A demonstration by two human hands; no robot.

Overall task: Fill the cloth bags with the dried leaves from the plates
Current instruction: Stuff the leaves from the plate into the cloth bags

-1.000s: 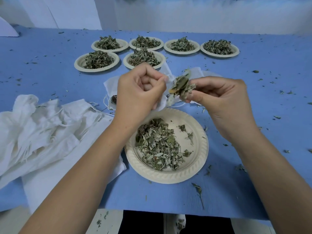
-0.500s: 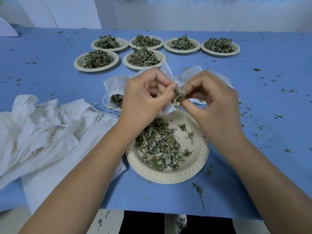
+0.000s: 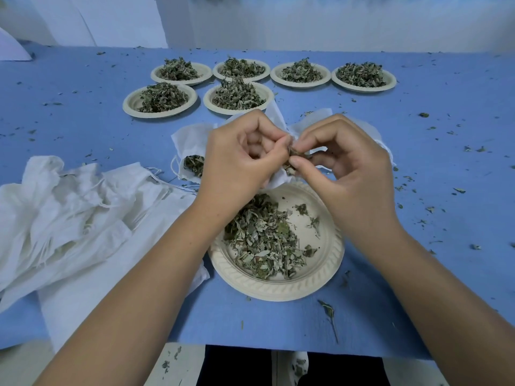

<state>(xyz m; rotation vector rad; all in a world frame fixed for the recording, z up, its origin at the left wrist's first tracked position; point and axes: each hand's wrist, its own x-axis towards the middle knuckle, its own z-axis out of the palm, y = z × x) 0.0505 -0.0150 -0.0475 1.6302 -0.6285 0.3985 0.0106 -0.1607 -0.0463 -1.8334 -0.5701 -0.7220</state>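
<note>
The right hand [image 3: 351, 168] has moved in to meet the left hand [image 3: 242, 160], pushing its dried leaves [image 3: 293, 155] down into the cloth bag [image 3: 274, 180]. The right fingers pinch the leaves, and the left fingers grip the bag's top. The hands hide most of the bag. One near plate [image 3: 278, 291] holds leaves. Six full plates [image 3: 160, 115] sit far back. A heap of white bags [image 3: 69, 207] lies on the left of the blue surface [image 3: 432, 190].
</note>
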